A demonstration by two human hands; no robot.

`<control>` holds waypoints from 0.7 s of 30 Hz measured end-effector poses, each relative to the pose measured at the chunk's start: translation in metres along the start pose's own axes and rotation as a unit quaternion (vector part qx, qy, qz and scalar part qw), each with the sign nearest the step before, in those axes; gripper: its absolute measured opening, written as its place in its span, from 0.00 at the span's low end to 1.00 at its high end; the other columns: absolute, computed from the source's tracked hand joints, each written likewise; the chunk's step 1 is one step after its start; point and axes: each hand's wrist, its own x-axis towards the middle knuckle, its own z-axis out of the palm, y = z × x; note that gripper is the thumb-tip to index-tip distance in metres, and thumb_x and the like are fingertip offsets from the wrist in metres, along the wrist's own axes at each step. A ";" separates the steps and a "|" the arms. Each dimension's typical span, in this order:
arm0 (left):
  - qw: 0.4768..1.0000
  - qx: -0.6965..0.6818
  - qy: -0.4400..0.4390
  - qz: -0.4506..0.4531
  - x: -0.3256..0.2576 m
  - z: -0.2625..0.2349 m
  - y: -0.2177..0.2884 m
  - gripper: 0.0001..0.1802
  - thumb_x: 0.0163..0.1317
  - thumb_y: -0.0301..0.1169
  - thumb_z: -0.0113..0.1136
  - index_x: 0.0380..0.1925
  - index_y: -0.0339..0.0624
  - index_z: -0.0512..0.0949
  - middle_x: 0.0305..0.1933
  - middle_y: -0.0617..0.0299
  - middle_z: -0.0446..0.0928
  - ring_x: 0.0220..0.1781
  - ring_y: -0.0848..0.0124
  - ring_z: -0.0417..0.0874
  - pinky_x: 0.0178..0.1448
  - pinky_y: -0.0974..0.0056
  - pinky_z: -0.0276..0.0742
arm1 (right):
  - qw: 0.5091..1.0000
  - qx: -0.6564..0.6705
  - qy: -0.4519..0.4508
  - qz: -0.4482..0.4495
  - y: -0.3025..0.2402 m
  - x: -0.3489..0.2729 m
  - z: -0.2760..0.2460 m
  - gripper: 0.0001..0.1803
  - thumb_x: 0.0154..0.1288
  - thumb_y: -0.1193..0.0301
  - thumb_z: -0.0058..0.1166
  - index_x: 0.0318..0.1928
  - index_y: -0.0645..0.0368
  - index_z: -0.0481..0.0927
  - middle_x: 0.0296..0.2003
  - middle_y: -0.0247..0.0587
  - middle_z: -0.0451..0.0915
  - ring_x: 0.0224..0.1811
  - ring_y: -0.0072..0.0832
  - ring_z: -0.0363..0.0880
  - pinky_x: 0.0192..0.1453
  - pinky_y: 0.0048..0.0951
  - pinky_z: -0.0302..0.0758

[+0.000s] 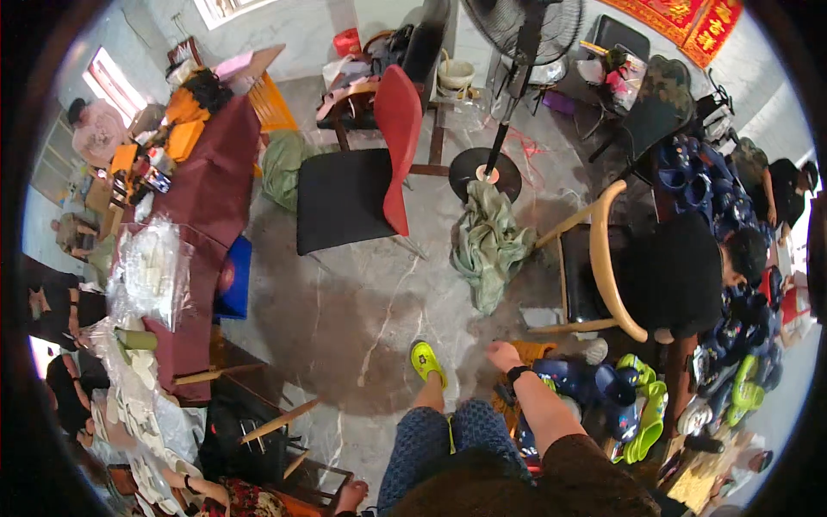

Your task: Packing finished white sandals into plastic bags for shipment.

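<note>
My right hand [502, 355] is stretched forward over the floor, a black band at its wrist. Its fingers look curled in, and nothing shows in them. It is nearest to an orange woven basket [536, 351] and a pile of dark blue clogs [560, 376]. Beside these stand lime-green boots [648, 422]. My left hand [351, 497] hangs low by my left leg at the lower edge, near a wooden chair frame [323, 478]. It is small and partly cut off, so its fingers cannot be made out. A lime-green clog [427, 362] is on my foot.
Ahead stand a red-backed chair [400, 155], a pedestal fan [488, 172] and a green cloth sack [489, 246]. A person in black [672, 271] sits on a wooden chair [610, 267] at the right, by shoe piles. A maroon-covered table [211, 185] with people beyond lines the left.
</note>
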 end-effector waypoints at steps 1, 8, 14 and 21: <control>0.932 -0.232 0.079 -0.266 0.028 -0.005 0.025 0.15 0.66 0.37 0.58 0.42 0.34 0.78 0.29 0.60 0.80 0.30 0.70 0.81 0.35 0.66 0.77 | 1.000 -0.009 -0.002 0.013 0.011 0.024 0.003 0.18 0.56 0.57 0.56 0.44 0.51 0.85 0.42 0.46 0.84 0.49 0.42 0.81 0.57 0.39 0.76; 0.829 -0.454 0.154 -0.288 0.061 -0.022 0.072 0.20 0.67 0.33 0.57 0.55 0.34 0.72 0.29 0.62 0.77 0.27 0.76 0.74 0.32 0.72 0.70 | 0.975 -0.198 -0.086 -0.054 -0.028 0.161 0.033 0.23 0.57 0.67 0.56 0.55 0.51 0.78 0.64 0.50 0.67 0.60 0.50 0.71 0.59 0.46 0.74; 0.847 -0.416 0.151 -0.294 0.133 0.009 0.056 0.19 0.70 0.35 0.54 0.56 0.36 0.72 0.37 0.52 0.80 0.35 0.68 0.82 0.36 0.69 0.78 | 0.929 -0.333 -0.128 -0.101 -0.018 0.297 0.056 0.19 0.64 0.73 0.48 0.56 0.63 0.75 0.71 0.50 0.54 0.58 0.46 0.72 0.58 0.43 0.75; 0.838 -0.366 0.198 -0.354 0.162 0.043 0.055 0.23 0.71 0.42 0.52 0.56 0.36 0.73 0.41 0.54 0.81 0.42 0.66 0.82 0.40 0.63 0.80 | 0.910 -0.394 -0.122 -0.030 0.015 0.419 0.111 0.18 0.66 0.72 0.48 0.56 0.61 0.77 0.73 0.48 0.50 0.62 0.43 0.70 0.54 0.41 0.78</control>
